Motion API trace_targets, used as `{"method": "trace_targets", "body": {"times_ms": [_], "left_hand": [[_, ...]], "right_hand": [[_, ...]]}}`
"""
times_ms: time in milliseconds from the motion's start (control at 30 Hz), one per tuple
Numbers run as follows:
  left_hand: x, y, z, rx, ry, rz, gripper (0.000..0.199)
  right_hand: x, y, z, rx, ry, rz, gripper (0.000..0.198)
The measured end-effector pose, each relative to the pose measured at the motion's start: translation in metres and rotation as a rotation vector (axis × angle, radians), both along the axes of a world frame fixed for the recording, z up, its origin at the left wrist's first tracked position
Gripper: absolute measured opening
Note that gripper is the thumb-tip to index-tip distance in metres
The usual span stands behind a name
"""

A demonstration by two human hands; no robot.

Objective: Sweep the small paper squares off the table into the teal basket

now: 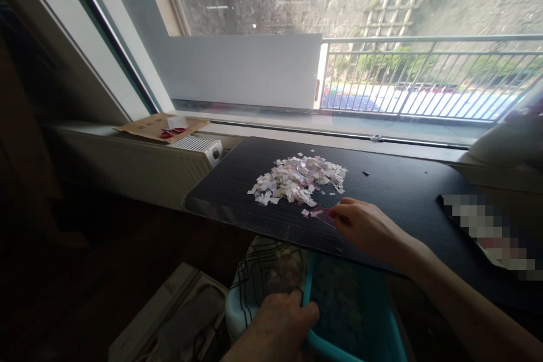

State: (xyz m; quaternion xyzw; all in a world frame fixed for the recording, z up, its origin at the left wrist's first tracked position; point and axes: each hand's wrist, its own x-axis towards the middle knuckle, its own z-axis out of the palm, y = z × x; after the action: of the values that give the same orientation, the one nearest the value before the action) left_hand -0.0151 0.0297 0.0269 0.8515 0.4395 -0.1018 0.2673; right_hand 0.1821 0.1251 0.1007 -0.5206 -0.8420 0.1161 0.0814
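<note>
A heap of small pale paper-like squares [297, 178] lies on the dark tabletop [237, 181]. Just in front of it, my right hand [367, 229] is closed in a pinch on a thin clear plastic piece with a pinkish edge [323, 215], held low over the table. A couple of loose squares [305, 212] lie at the tip of this piece. Below the table edge, my left hand [275, 319] is closed on the near left rim of a turquoise bin [331, 348]. Pale bits show dimly inside the bin.
Left of the bin stands a stool with a black-lined cover [254, 271]. Red-handled scissors [172, 133] rest on a brown paper envelope [148, 127] beside the radiator [199, 147]. A blurred-out flat item [487, 232] lies at the table's right. A window runs behind.
</note>
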Motion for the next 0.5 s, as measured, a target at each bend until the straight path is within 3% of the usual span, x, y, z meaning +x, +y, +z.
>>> {"method": "trace_targets", "body": {"times_ms": [200, 333, 500], "left_hand": [[0.0071, -0.0017, 0.0048, 0.011, 0.021, -0.011, 0.020], [0.0086, -0.0047, 0.0049, 0.044, 0.038, 0.029, 0.020], [0.0049, -0.0011, 0.0064, -0.044, -0.005, -0.006, 0.021]], "right_hand": [[-0.0061, -0.0054, -0.0037, 0.025, 0.042, -0.005, 0.028], [-0.0088, -0.0081, -0.0056, -0.022, 0.071, 0.067, 0.027], [-0.0078, -0.0086, -0.0039, 0.009, 0.066, 0.014, 0.027]]}}
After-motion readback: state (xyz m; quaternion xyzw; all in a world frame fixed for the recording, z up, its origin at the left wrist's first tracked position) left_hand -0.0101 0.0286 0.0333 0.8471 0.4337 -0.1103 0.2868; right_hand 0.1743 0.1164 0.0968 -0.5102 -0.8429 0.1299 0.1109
